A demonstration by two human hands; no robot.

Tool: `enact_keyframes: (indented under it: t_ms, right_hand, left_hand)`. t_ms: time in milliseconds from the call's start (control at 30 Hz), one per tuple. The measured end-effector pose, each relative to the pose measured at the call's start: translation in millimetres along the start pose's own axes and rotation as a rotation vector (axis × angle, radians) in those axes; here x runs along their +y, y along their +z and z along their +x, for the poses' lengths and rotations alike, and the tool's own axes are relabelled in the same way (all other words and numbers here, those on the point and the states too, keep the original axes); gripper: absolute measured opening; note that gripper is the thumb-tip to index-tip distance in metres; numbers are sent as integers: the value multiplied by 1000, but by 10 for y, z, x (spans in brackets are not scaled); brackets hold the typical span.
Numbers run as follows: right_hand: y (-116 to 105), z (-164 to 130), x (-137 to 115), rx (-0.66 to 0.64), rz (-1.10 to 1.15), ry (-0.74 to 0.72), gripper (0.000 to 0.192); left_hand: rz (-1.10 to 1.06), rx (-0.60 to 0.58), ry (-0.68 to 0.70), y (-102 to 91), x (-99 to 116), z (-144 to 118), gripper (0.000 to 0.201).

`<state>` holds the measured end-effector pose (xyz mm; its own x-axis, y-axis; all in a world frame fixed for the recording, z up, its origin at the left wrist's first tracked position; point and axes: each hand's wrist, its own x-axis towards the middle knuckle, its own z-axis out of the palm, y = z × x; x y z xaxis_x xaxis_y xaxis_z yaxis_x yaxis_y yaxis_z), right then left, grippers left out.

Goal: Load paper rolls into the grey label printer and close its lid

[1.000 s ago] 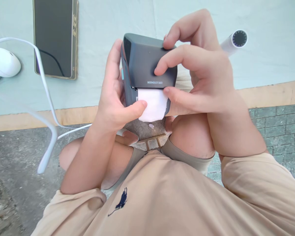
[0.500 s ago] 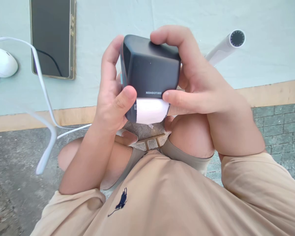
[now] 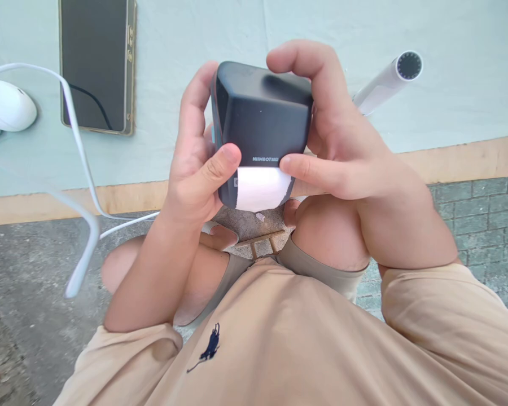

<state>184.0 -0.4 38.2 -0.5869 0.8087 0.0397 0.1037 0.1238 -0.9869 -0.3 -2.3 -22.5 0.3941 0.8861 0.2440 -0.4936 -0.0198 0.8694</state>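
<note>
A dark grey label printer (image 3: pixel 262 118) is held in the air above my knees, in front of the table edge. A strip of white label paper (image 3: pixel 260 189) with a torn edge sticks out of its front slot. My left hand (image 3: pixel 197 163) wraps its left side, thumb pressed on the front beside the paper. My right hand (image 3: pixel 334 141) grips the right side, fingers curled over the top and thumb on the front at the paper's upper right corner.
On the pale green tabletop (image 3: pixel 449 84) lie a dark phone (image 3: pixel 95 65), a white mouse (image 3: pixel 6 105) and a white pen-like tube (image 3: pixel 385 82). A white cable (image 3: pixel 82 169) loops off the wooden table edge (image 3: pixel 469 158). Paved ground (image 3: pixel 478 214) lies below.
The printer's lid has gone from raised to shut. My right fingers moved from the lid's front to curl over the top; my left thumb moved up off the paper onto the printer's front.
</note>
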Motion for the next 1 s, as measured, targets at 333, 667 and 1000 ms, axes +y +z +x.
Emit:
enact_keyframes:
  t_ms: [333,667,1000]
  right_hand:
    - [104,-4,27,71,84,-10,59]
    - [160,40,90,116,213,-26,41]
    - [95,-40,42,104,-46,-3,53]
  left_hand:
    - [29,-3,35,-58,-74,-6,79]
    - [-38,96,-6,46,61,-6,53]
    - [1,144,-31,-67,-94,90,61]
